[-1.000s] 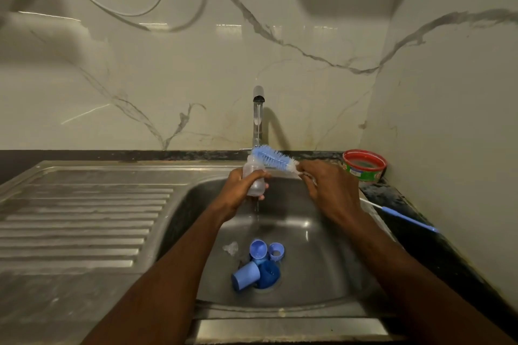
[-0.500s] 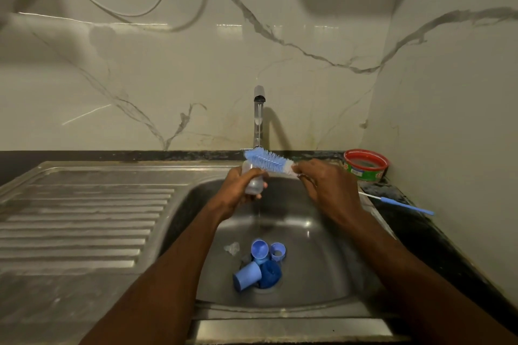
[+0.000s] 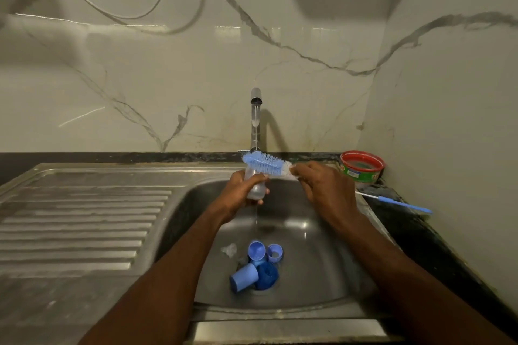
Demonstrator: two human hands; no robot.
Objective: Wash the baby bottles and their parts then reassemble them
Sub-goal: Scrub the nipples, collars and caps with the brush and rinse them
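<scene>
Bottle: I have the clear baby bottle (image 3: 255, 185) wrapped in the fingers of my left hand (image 3: 243, 193), over the sink basin (image 3: 322, 269) and under the tap (image 3: 255, 120), so I judge the thin stream of water rinses it and drains straight down.
Brush: my right hand (image 3: 325, 190) pinches the blue bottle brush (image 3: 266, 164) at the base of its bristles; the bristle head lies across the bottle's top, outside it, probably poised for entry.
Handle: the brush's long blue handle (image 3: 403, 204) sticks out past my right wrist over the dark counter (image 3: 420, 232).
Parts waiting: blue caps and collars (image 3: 256, 266) sit clustered at the drain, with a clear teat (image 3: 229, 249) just beside them; unwashed or rinsed, I cannot tell.
Soap: a red-rimmed tub (image 3: 361, 169) stands in the back corner, near my right hand.
Surface: steel ribbed drainboard (image 3: 78, 221) left of the basin.
Room: marble-veined wall tiles (image 3: 140, 78) behind and to the right, cables hanging above, dim light.
</scene>
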